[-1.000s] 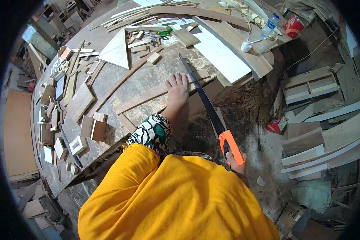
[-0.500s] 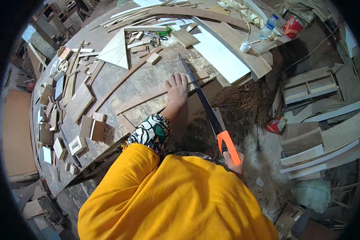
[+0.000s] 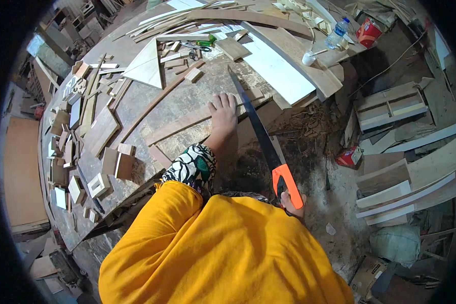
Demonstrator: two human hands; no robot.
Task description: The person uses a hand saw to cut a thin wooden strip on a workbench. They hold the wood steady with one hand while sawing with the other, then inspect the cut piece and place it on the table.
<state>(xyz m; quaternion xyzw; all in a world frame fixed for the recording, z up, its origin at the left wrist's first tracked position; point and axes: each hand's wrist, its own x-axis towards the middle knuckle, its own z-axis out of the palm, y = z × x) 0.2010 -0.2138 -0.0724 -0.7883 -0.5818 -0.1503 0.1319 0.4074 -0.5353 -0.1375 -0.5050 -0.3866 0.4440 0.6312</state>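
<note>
My left hand (image 3: pixel 224 115) lies flat with fingers stretched out on a narrow wooden strip (image 3: pixel 180 124), pressing it against the worn workbench top. In my right hand (image 3: pixel 295 211), lower right of it, is the orange handle of a handsaw (image 3: pixel 260 133). The saw's dark blade points away from me and crosses the strip near its right end, just right of my left fingers. Whether the teeth have cut into the wood is too small to tell. Part of my right hand is hidden behind the handle and my yellow sleeve.
Small wood blocks (image 3: pixel 124 165) and offcuts crowd the bench's left side. Farther back are a triangular panel (image 3: pixel 146 66), scissors (image 3: pixel 192 53) and a white board (image 3: pixel 276 68). A water bottle (image 3: pixel 338 33) and red can (image 3: pixel 368 33) stand back right. Wood pieces (image 3: pixel 390 109) lie on the floor.
The handsaw has shifted very slightly, with its handle a touch farther from me. My left hand keeps its place on the strip.
</note>
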